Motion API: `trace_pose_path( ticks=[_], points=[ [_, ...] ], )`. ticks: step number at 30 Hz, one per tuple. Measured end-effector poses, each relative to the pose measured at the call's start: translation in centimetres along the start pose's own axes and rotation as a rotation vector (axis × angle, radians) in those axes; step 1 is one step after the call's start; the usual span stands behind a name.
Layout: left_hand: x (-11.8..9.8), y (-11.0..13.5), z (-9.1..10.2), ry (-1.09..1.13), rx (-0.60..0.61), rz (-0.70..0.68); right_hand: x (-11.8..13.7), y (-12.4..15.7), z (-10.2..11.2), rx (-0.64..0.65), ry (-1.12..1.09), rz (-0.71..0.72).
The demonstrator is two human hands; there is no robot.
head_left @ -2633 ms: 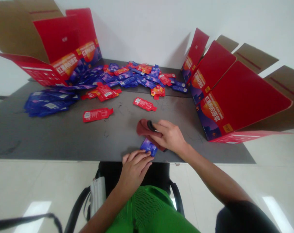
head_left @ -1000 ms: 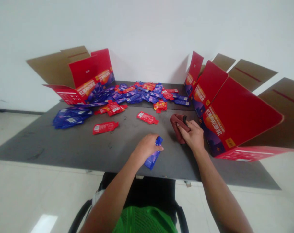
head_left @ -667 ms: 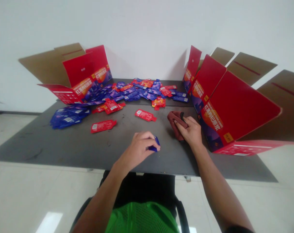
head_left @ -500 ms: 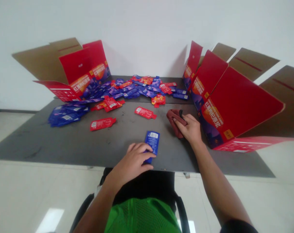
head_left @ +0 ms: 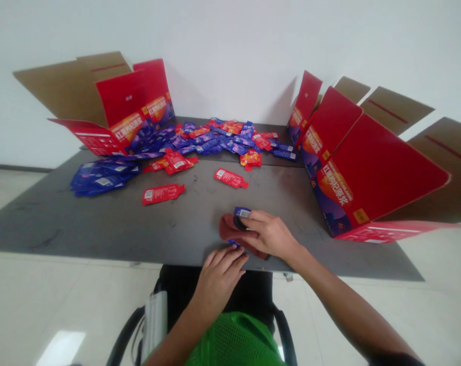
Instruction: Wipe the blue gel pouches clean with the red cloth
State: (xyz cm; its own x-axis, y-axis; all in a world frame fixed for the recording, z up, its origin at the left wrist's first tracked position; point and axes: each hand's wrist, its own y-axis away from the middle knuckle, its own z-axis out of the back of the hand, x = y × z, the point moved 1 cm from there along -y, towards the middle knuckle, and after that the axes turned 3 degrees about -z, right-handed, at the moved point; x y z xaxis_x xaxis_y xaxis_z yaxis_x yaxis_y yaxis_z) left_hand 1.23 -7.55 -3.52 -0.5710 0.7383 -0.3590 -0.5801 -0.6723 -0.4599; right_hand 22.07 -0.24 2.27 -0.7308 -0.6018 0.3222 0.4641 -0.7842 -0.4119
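A blue pouch [head_left: 243, 211] lies near the table's front edge, mostly hidden; its far end with a white label and a small blue strip nearer me show. My left hand [head_left: 219, 277] is closed over its near end, fingertips pressed together on it. My right hand [head_left: 274, 235] grips a folded reddish-brown cloth [head_left: 227, 229] with a black rounded piece on it, and the cloth lies across the middle of the pouch. Beyond the hands, two red pouches, one farther right [head_left: 231, 178] and one to the left [head_left: 162, 194], lie flat and apart.
At the back spreads a heap of blue and red pouches [head_left: 211, 144]. A stack of blue pouches [head_left: 102, 178] sits at the left. Open red cartons stand at the left [head_left: 119, 104] and right [head_left: 390, 178]. The grey table's [head_left: 100, 229] front edge runs just before me.
My right hand has brought the cloth left and nearer, from bare table onto the blue pouch. My left hand has shifted slightly nearer me, staying at the pouch's near end.
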Motion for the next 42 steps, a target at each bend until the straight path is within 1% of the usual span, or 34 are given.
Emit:
trace_pose_path(
  ticks=[1, 2, 3, 5, 7, 9, 11, 13, 15, 16, 18, 20, 22, 23, 25, 27, 29, 30, 32, 34, 36, 37, 39, 40, 42],
  points=[
    [0.1, 0.0, -0.1, -0.002, -0.009, 0.003, 0.1, -0.2, -0.7, 0.049, 0.018, 0.045],
    [0.1, 0.0, -0.1, -0.002, -0.011, 0.006, -0.3, -0.6, -1.2, 0.072, 0.043, 0.058],
    [0.1, 0.0, -0.2, 0.000, -0.007, 0.009, -1.0, -1.1, -1.3, 0.072, 0.077, 0.041],
    [0.1, 0.0, -0.1, 0.004, 0.004, 0.016, -2.8, -2.3, -0.9, 0.061, 0.173, -0.038],
    [0.1, 0.0, -0.2, 0.007, 0.009, 0.022, -3.8, -3.4, 0.3, 0.030, 0.263, -0.102],
    [0.2, 0.0, -0.2, 0.008, 0.009, 0.019, -3.2, -3.8, 1.2, -0.017, 0.275, -0.113],
    [0.3, 0.1, -0.4, 0.012, 0.004, 0.013, -1.3, -3.2, 1.1, -0.015, 0.213, -0.060],
    [0.4, 0.2, -0.5, 0.016, -0.007, 0.014, 0.5, -2.1, 0.2, 0.055, 0.137, 0.042],
    [0.4, 0.3, -0.5, 0.017, -0.023, 0.017, 1.0, -1.4, -1.0, 0.124, 0.082, 0.111],
    [0.4, 0.3, -0.5, 0.019, -0.027, 0.016, 0.6, -1.4, -1.5, 0.136, 0.071, 0.105],
    [0.4, 0.2, -0.3, 0.026, -0.031, 0.013, -1.2, -2.1, -1.7, 0.106, 0.093, 0.028],
    [0.4, 0.1, -0.2, 0.036, -0.031, 0.007, -3.0, -3.3, -1.0, 0.054, 0.167, -0.056],
    [0.4, 0.1, -0.2, 0.041, -0.045, 0.000, -3.5, -4.1, 0.1, -0.009, 0.220, -0.093],
    [0.4, 0.1, -0.2, 0.042, -0.053, -0.002, -3.1, -4.1, 0.5, -0.031, 0.222, -0.094],
    [0.4, 0.2, -0.4, 0.044, -0.070, -0.001, -1.1, -3.5, 0.8, -0.035, 0.183, -0.055],
    [0.4, 0.3, -0.5, 0.040, -0.084, 0.012, 0.9, -2.2, 0.2, 0.035, 0.124, 0.037],
    [0.5, 0.3, -0.5, 0.035, -0.083, 0.023, 1.7, -1.2, -0.9, 0.118, 0.074, 0.112],
    [0.5, 0.3, -0.5, 0.035, -0.075, 0.023, 1.4, -1.1, -1.3, 0.139, 0.064, 0.114],
    [0.5, 0.2, -0.3, 0.038, -0.050, 0.014, -0.4, -1.8, -1.7, 0.141, 0.092, 0.043],
    [0.5, 0.1, -0.1, 0.037, -0.031, 0.001, -2.8, -3.1, -1.3, 0.114, 0.172, -0.056],
    [0.5, 0.0, 0.0, 0.034, -0.030, 0.002, -3.9, -4.3, -0.3, 0.070, 0.235, -0.107],
    [0.5, 0.0, 0.0, 0.036, -0.037, 0.005, -3.8, -4.5, 0.1, 0.047, 0.243, -0.111],
    [0.4, 0.0, -0.1, 0.044, -0.055, 0.010, -2.2, -4.1, 0.7, 0.022, 0.211, -0.081],
    [0.4, 0.0, -0.2, 0.047, -0.060, 0.012, -1.1, -3.5, 0.6, 0.037, 0.181, -0.046],
    [0.4, 0.1, -0.3, 0.049, -0.067, 0.020, 0.8, -2.1, -0.1, 0.123, 0.127, 0.052]
  ],
)
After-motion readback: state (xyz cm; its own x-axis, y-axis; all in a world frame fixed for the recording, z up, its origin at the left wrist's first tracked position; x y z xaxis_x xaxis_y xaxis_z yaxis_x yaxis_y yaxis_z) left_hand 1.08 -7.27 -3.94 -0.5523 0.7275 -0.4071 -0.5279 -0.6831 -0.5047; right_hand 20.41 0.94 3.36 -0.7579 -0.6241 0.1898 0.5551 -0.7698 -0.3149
